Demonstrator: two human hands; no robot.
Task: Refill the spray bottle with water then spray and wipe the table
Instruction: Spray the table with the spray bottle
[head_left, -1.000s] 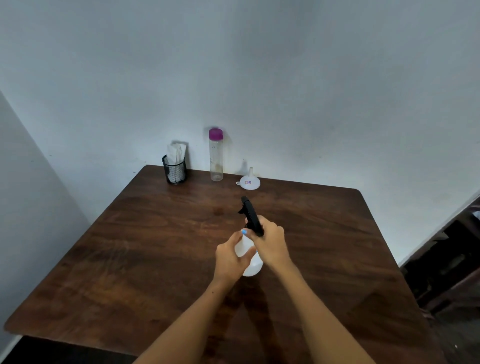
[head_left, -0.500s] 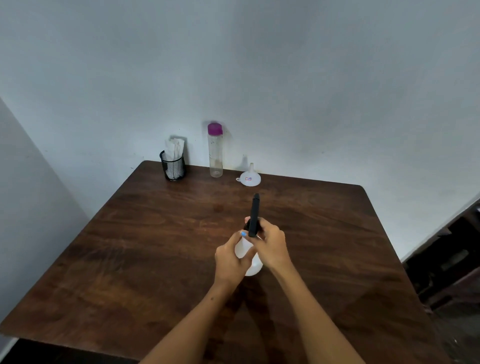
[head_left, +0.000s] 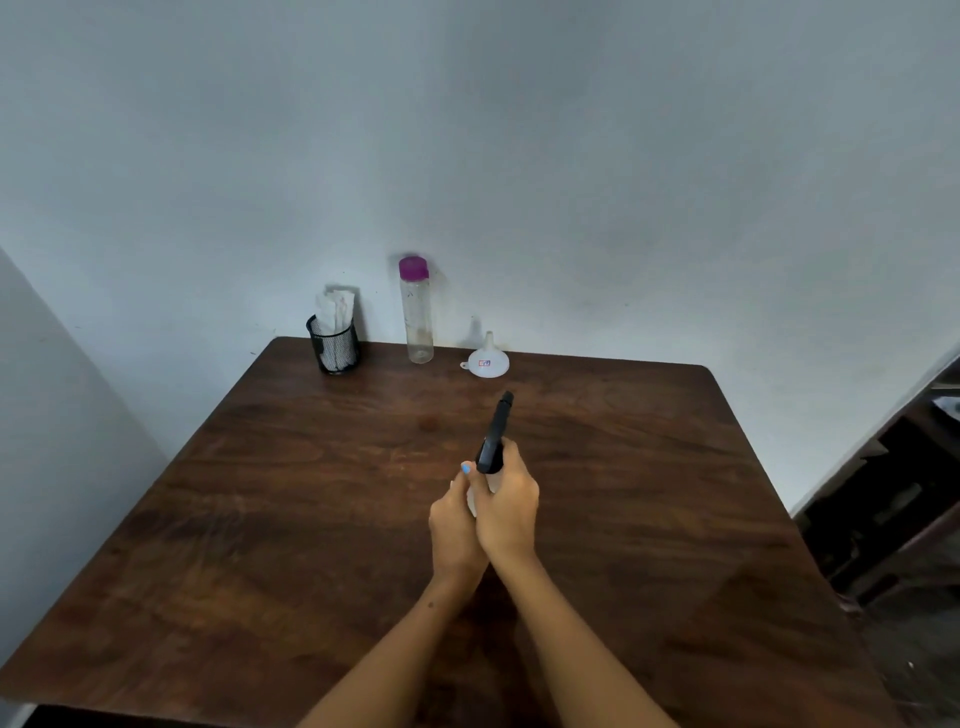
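Both hands, left hand (head_left: 457, 525) and right hand (head_left: 506, 501), curled around the spray bottle (head_left: 493, 441) over the table (head_left: 260, 493).

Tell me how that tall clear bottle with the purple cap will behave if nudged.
The bottle is tall and narrow, so it probably tips easily. It looks nearly empty, so likely light. Once down, its round body may roll.

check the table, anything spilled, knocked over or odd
Nothing stands out. The table looks dry; the water bottle, funnel and mesh cup stand at the back, and both hands hold the spray bottle.
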